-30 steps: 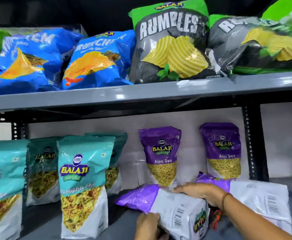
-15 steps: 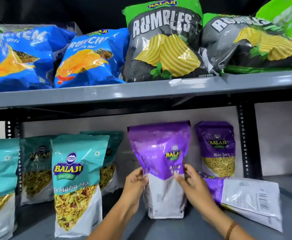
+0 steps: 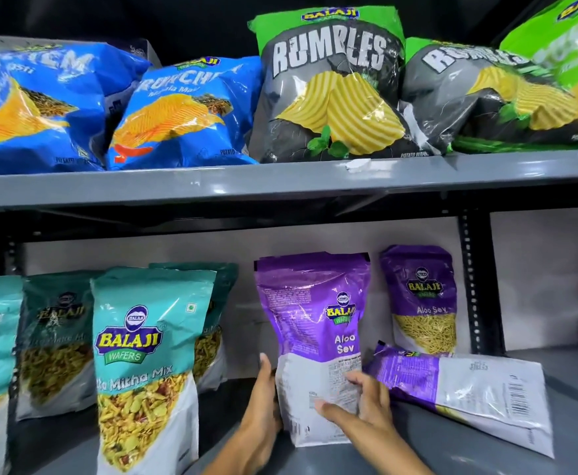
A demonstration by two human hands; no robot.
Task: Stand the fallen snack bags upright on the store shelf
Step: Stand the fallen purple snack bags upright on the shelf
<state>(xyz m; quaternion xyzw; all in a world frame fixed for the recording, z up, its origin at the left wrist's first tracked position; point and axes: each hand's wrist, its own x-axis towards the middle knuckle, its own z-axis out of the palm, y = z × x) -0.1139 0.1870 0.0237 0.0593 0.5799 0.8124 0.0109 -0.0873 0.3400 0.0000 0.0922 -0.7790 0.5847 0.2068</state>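
A purple Aloo Sev bag (image 3: pixel 315 313) stands upright in the middle of the lower shelf (image 3: pixel 575 399). My left hand (image 3: pixel 263 402) presses on its lower left edge. My right hand (image 3: pixel 359 402) lies over its white lower front and right side, so both hands hold it between them. Just to the right, a second purple bag (image 3: pixel 469 389) lies fallen on its side with its back and barcode up. Its purple top end touches the held bag. A third purple bag (image 3: pixel 421 299) stands upright behind, against the back wall.
Several teal Mitha Mix bags (image 3: pixel 143 365) stand upright at the left of the lower shelf. On the upper shelf (image 3: pixel 280 180), blue chip bags (image 3: pixel 184 114) and grey-green Rumbles bags (image 3: pixel 332 90) lean; the right Rumbles bag (image 3: pixel 486 94) is tipped over. A black upright post (image 3: pixel 476 286) stands right.
The purple bag lay flat under my hands a second ago. It was lifted and now stands on its base. My hands have slid down to its lower part.
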